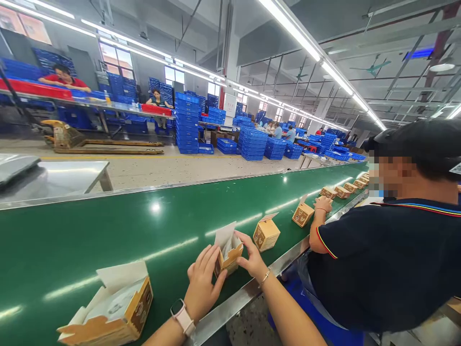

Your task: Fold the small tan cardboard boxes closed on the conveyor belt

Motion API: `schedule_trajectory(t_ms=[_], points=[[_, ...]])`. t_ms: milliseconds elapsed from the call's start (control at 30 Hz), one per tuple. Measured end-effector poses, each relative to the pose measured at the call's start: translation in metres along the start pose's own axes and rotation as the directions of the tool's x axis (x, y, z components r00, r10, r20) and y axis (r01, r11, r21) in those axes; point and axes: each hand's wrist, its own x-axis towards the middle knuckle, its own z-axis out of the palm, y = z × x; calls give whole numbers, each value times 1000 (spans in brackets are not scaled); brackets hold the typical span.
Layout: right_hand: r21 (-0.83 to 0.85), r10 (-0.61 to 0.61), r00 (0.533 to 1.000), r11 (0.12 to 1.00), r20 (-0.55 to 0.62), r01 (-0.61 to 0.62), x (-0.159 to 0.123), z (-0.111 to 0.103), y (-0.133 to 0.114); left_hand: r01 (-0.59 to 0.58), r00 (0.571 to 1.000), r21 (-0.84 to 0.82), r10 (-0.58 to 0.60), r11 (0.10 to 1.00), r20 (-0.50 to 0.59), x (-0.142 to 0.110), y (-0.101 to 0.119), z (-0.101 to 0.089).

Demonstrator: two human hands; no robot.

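**Fingers:** my left hand (205, 283) and right hand (254, 259) are both closed in on the small kraft carton (230, 259), one on each side, with no gap between fingers and card.

**Where it is:** between my hands at the near edge of the green conveyor belt (108, 230). I can't tell whether it is resting on the belt.

**Handling:** thin card, so I judge it light and easily creased. I'd hold the side walls, not the flaps or the white paper insert (224, 238).

**Cartons near me:** three: the one in my hands, an open one (108, 307) lying at lower left, and an upright one (266, 234) just ahead.

**Farther along:** one more carton (303, 215) just beside a co-worker's hand (323, 204), then at least five in a row (345, 191), overlapping too much for an exact count.
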Motion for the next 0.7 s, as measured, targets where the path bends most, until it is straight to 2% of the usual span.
schedule_trajectory(t_ms=[100, 233, 300, 367, 467, 533, 633, 667, 700], points=[[-62, -65, 995, 996, 73, 69, 21, -3, 2, -56, 998, 37, 56, 998, 11, -7, 0, 12], [-272, -27, 997, 961, 73, 46, 32, -14, -4, -84, 996, 58, 83, 995, 26, -14, -1, 15], [-238, 26, 994, 971, 102, -1, 32, -19, -11, -80, 997, 54, 79, 995, 18, -14, -3, 15], [-125, 109, 974, 988, 198, -86, 34, -24, -20, -86, 996, 40, 84, 996, 28, -12, -4, 15], [-3, 207, 897, 975, 391, -224, 45, -33, -32, -121, 990, -7, 121, 993, 69, -7, -1, 17], [-56, 292, 812, 950, 505, -307, 57, -38, -35, -136, 987, -39, 139, 990, 77, -4, 2, 19], [-213, 410, 653, 908, 638, -362, 72, -43, -33, -149, 987, -73, 152, 986, 46, 0, 4, 26], [-231, 419, 622, 903, 662, -362, 73, -43, -30, -160, 986, -83, 163, 984, 36, 2, 4, 29], [-218, 413, 619, 904, 668, -368, 72, -43, -27, -169, 985, -87, 172, 982, 28, 5, 3, 33]])
